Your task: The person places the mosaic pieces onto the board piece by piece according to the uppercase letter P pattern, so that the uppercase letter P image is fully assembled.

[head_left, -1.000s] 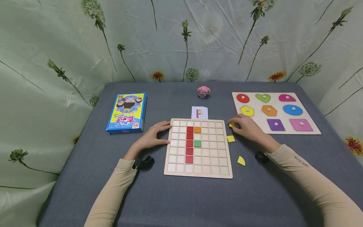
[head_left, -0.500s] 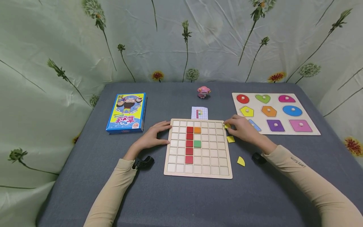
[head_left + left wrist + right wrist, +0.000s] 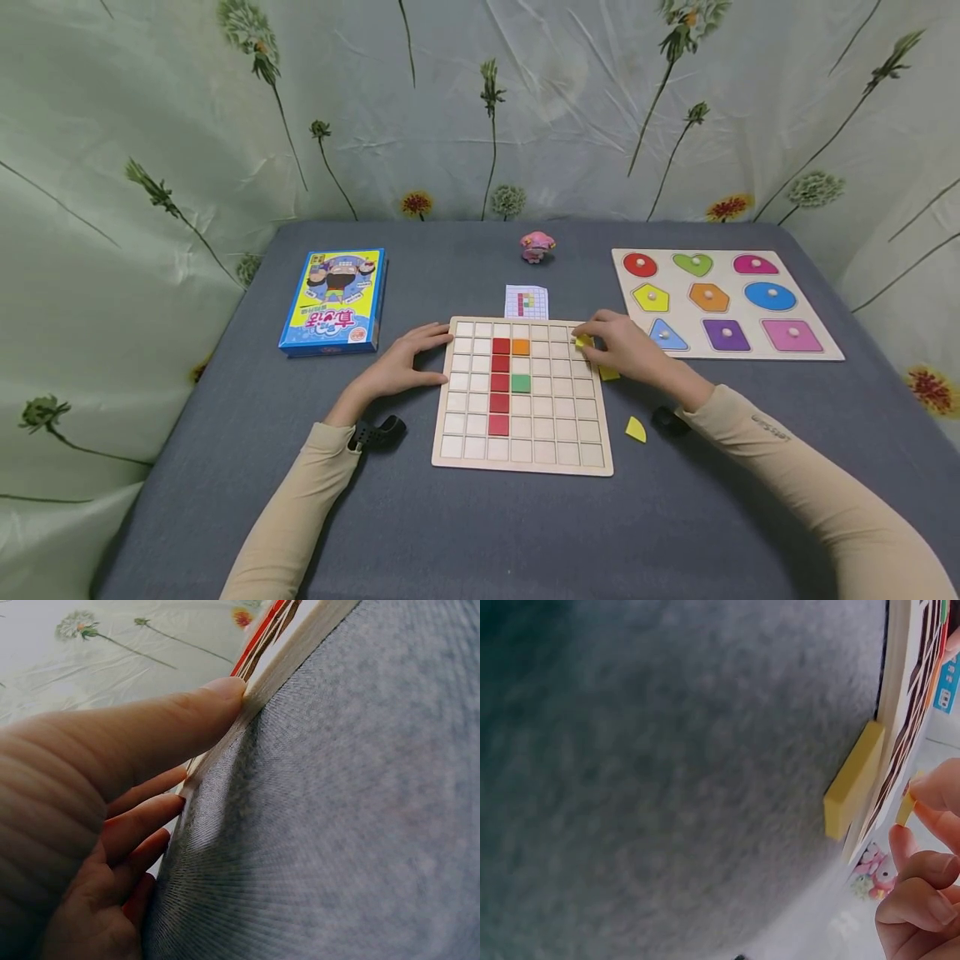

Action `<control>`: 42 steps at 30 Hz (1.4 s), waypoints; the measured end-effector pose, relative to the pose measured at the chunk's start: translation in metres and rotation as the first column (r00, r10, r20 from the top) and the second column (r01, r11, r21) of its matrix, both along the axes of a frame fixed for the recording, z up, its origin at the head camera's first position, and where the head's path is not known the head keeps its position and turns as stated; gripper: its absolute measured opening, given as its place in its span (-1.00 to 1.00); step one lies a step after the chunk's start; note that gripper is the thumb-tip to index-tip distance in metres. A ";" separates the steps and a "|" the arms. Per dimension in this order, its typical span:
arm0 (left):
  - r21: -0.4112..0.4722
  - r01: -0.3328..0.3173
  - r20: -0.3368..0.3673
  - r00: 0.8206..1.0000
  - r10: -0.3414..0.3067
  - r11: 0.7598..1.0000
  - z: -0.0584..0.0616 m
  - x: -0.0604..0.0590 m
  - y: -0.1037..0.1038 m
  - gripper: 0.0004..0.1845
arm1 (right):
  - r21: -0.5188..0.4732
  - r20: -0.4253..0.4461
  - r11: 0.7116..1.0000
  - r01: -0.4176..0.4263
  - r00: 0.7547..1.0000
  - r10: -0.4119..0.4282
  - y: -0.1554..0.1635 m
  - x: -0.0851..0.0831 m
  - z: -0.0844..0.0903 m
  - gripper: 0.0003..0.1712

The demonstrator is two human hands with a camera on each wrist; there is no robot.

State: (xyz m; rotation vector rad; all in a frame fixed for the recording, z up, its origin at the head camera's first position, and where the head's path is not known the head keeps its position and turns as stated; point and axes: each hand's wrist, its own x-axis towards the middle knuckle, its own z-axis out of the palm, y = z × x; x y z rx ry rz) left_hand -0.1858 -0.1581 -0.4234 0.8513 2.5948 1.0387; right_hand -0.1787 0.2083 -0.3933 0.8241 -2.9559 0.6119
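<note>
1. Overhead, the right hand point(image 3: 626, 350) pinches a small yellow square tile point(image 3: 583, 341) over the square wooden grid board's point(image 3: 522, 461) far right corner; lower it flat into one cell.
2. Left wrist: the left hand's point(image 3: 90, 825) straight fingers point(image 3: 146, 817) brace the board's edge on the grey tabletop point(image 3: 337, 825); keep pressing.
3. Right wrist: a spare yellow tile point(image 3: 853, 780) lies against the board's rim; avoid nudging it.

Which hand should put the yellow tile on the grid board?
The right hand: it already pinches the yellow tile over the board. The left hand just rests on its edge.

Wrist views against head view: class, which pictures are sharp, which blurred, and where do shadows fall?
Head view: evenly lit and sharp, with soft shadows beside the grid board. Left wrist view: the left hand is close and blurred, the cloth sharper. Right wrist view: the grey cloth is soft; the yellow tile throws a faint shadow.
</note>
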 end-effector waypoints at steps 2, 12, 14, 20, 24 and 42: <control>0.000 -0.001 -0.002 1.000 0.001 1.000 -0.001 0.000 0.000 -0.27 | -0.002 0.005 1.000 -0.004 1.000 0.004 -0.002 0.000 -0.001 -0.70; -0.006 0.001 -0.011 1.000 -0.001 1.000 -0.004 -0.002 0.000 -0.27 | 0.002 -0.001 1.000 -0.019 1.000 0.019 -0.011 0.000 -0.004 -0.73; -0.008 0.002 -0.012 1.000 -0.002 1.000 -0.005 -0.002 0.000 -0.27 | 0.013 0.003 1.000 -0.016 1.000 0.016 -0.013 0.000 -0.004 -0.72; 0.002 -0.001 -0.011 1.000 0.001 1.000 -0.006 -0.002 0.000 -0.27 | 0.016 -0.007 0.999 -0.032 0.999 0.032 -0.017 0.000 -0.002 -0.72; 0.005 0.001 -0.010 1.000 -0.001 1.000 -0.005 -0.002 0.000 -0.27 | 0.009 -0.022 0.999 -0.051 0.998 0.051 -0.021 -0.001 -0.001 -0.73; 0.003 -0.004 -0.020 1.000 0.004 1.000 -0.004 -0.002 -0.001 -0.27 | 0.038 0.007 0.997 -0.069 0.998 0.069 -0.041 -0.005 -0.002 -0.75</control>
